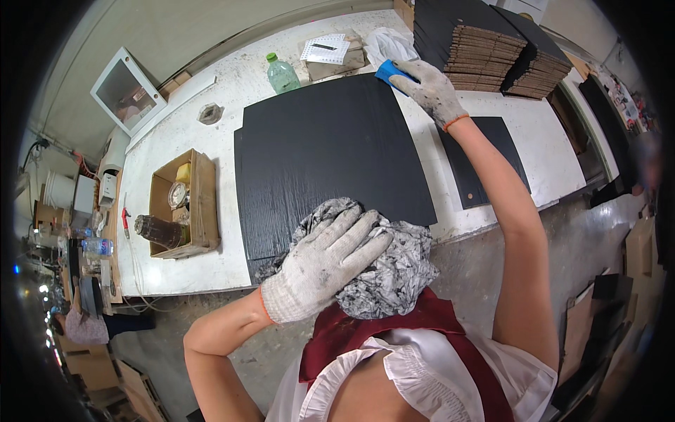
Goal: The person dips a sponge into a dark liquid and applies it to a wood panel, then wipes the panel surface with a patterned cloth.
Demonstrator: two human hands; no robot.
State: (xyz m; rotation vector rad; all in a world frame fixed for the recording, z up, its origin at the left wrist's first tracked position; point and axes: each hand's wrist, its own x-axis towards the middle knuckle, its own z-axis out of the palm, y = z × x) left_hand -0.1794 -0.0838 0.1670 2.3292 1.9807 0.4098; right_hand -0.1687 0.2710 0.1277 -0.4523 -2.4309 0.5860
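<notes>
A large black sheet [323, 148] lies on the white table, apparently over another black sheet whose edge shows at left. My right hand [429, 88], in a stained white knit glove, is closed round a blue sponge-like block [394, 74] at the sheet's far right corner. My left hand [327, 264], gloved too, is at the sheet's near edge, its long fingers laid over a bunched grey-and-black stained cloth [394, 274]. It holds the cloth, and the thumb is hidden. Part of the cloth overhangs the table edge, close to my dark red apron [422, 316].
Left of the sheet stands an open cardboard box [211, 204] with a dark brush-like thing and a jar. Behind are a green-capped bottle [283, 76], a card [325, 48] and a plastic bag [390, 46]. Stacked black-faced cardboard [485, 56] and a smaller black panel [481, 165] are at right.
</notes>
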